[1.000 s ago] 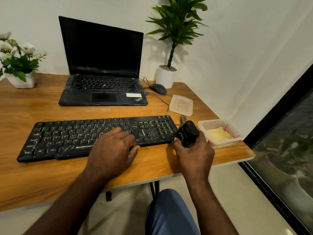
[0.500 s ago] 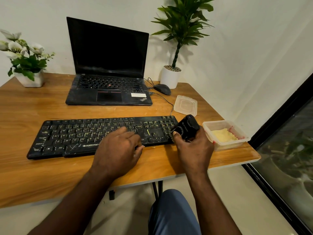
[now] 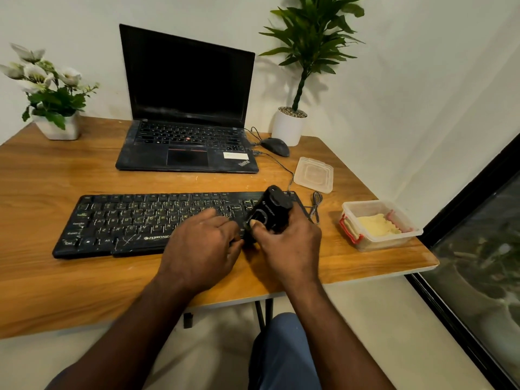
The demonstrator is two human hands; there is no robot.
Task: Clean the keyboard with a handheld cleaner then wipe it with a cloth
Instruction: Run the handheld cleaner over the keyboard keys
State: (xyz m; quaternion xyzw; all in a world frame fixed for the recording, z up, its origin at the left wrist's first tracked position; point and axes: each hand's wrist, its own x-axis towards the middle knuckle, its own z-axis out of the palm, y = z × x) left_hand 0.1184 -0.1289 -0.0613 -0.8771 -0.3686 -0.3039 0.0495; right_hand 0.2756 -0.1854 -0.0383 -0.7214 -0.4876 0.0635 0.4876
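Wooden surface against a plain white wall, pretty ordinary desk setup. Person's right hand is wrapped around a small black handheld cleaner, thumb on its face by the round ring, and the cleaner is tilted over the right end of the black keyboard. Left hand sits right beside it, just left of the cleaner, palm down with fingers loosely bent on the keys, not holding anything. Off to the right of the right hand there's a clear plastic container with a yellow cloth inside, and its lid lies further out past the cleaner. Beyond both hands: open laptop with a dark screen and a mouse
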